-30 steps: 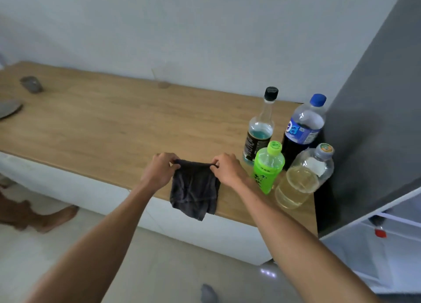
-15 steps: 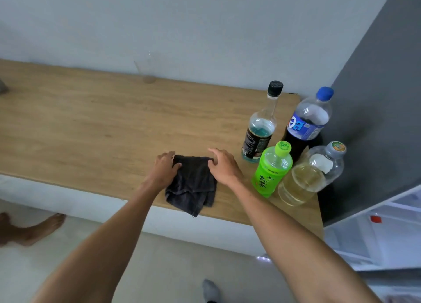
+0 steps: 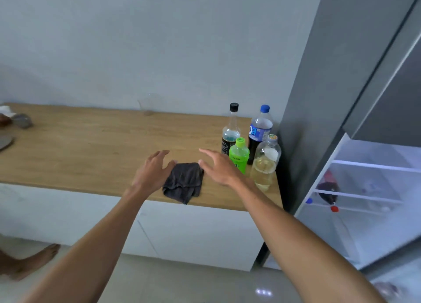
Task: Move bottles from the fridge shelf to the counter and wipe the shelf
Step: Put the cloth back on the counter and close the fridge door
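Hands spread above dark cloth point(image 3: 183, 181) on wooden counter point(image 3: 91, 147), beside fridge point(image 3: 319, 97).

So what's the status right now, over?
Left hand and right hand open, flanking the dark cloth at the counter edge. Four bottles on counter. Fridge open. Nothing in the way.

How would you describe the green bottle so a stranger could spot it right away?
Find the wooden counter and follow it to its right end beside the grey fridge, where four bottles stand together. The green bottle is in the front row, the shortest one, and the only one with a bright lime body and matching cap.
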A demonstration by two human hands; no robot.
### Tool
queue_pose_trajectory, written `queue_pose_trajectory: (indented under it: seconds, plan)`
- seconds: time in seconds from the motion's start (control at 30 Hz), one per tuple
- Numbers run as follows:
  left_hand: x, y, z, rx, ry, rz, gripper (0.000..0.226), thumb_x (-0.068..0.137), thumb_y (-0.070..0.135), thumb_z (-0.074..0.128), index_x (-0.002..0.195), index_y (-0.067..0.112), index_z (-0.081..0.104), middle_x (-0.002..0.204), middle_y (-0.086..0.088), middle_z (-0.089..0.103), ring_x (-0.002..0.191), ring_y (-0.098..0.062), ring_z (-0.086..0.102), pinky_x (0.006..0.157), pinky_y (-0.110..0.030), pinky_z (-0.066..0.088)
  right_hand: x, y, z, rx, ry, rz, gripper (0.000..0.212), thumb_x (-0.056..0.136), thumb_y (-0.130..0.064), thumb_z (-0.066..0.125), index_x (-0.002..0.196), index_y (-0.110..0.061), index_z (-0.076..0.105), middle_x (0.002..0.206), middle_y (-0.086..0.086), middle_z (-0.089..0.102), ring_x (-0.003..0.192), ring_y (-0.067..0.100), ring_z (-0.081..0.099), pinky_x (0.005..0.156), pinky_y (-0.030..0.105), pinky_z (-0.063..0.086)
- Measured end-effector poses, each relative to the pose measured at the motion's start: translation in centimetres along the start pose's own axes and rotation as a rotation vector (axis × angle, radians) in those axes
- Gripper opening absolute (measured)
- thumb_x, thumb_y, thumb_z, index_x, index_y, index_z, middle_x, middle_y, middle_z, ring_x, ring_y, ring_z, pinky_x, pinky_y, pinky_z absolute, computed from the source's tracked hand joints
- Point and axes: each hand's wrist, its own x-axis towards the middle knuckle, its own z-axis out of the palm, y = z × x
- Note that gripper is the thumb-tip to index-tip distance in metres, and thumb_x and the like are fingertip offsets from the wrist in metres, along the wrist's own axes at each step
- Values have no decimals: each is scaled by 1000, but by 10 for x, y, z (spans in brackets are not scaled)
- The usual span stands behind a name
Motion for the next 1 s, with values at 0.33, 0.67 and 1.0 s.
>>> queue_pose_trajectory:
  seconds: [0.33, 0.67, 1.0]
  plan:
    - [-53, 125, -1, -27, -19, 200, 49, 92, 50, 45, 130, 21, 52, 132, -4, 57, 121, -27, 52, 94, -46, 46, -119, 25, -104, -75, 172, 141, 50, 90, -44, 51, 139, -37, 48, 137, 0, 61, 124, 21, 57, 101, 40, 47]
    - [-99, 301, 60, -79, -59, 429, 40, 92, 43, 48, 122, 19, 58, 123, -7, 63, 107, -28, 59, 83, -40, 49, -262, 114, -233, -177, 364, 262, 46, 98, -35, 50, 144, -28, 47, 146, 3, 52, 135, 22, 46, 109, 40, 41]
    - [-196, 525, 164, -121, -164, 675, 44, 96, 42, 46, 132, 19, 51, 137, -6, 56, 117, -29, 56, 98, -41, 42, -477, 207, -371, -345, 556, 487, 45, 95, -35, 52, 139, -29, 52, 133, 5, 62, 123, 27, 55, 102, 38, 45]
